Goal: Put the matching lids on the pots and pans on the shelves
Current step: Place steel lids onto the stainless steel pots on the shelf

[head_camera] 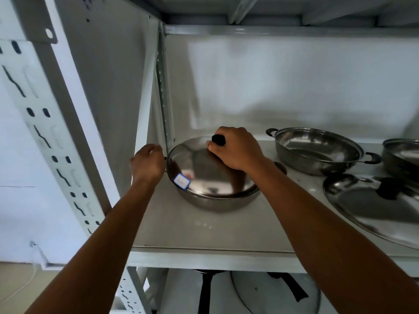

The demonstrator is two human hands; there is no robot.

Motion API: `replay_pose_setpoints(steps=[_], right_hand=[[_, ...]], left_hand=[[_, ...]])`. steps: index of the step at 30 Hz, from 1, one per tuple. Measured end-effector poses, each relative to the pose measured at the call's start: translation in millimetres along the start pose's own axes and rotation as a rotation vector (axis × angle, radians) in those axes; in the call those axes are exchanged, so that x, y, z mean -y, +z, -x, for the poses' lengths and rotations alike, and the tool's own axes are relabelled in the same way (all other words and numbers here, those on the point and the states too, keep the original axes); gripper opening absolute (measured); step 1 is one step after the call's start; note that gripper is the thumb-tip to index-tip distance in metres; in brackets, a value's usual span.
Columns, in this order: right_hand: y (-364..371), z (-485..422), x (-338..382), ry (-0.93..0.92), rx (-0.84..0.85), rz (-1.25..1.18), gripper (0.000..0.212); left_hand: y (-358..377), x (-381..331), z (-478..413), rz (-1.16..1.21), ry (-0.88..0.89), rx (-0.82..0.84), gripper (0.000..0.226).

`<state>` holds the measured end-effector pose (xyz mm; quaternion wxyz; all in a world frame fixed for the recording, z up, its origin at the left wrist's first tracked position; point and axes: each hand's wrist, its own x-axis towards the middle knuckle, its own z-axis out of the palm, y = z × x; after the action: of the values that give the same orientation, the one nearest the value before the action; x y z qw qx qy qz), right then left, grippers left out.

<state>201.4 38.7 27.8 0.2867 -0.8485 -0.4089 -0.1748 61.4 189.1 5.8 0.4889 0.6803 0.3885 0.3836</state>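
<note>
A steel pan stands at the left end of the white shelf. A domed steel lid with a small blue-edged label lies on it. My right hand grips the lid's black knob. My left hand is closed at the pan's left rim, where its handle seems to be; the handle itself is hidden. To the right sits an open two-handled steel pan with no lid. Another steel lid with a black knob lies flat on the shelf at the right.
A third steel pot shows at the right edge. The shelf's perforated upright stands in the back left corner, with a side panel beside it. On the shelf below are a glass lid and dark pan handles.
</note>
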Motion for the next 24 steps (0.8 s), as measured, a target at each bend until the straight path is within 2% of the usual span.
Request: replay_pose_setpoints(steps=[3,7,11,17,24], right_hand=[[2.6,-1.7,-1.0,-0.010,-0.027,-0.012,0.030],[0.9,-5.1,-4.1,-0.038,-0.013,0.018,0.029],[2.5,-5.9,-5.7,-0.050,-0.001,-0.005,0.028],[7.9,-5.8,-6.5,-0.058,-0.018,-0.018,0.031],[2.6,-5.3,-8.0,-0.055,0.023,-0.059,0.030]], left_hand=[[4.9,-4.4,3.2,0.074,-0.046,-0.011,0.026],[9.2,-4.4,10.5,0.044,-0.043,-0.029,0.030],[11.5,-1.1,16.6,-0.052,0.105,0.043,0.024],[24.1,-21.6,31.1,-0.231,0.374,0.175,0.036],[31.0,-30.8,33.4,-0.330,0.549,0.364,0.029]])
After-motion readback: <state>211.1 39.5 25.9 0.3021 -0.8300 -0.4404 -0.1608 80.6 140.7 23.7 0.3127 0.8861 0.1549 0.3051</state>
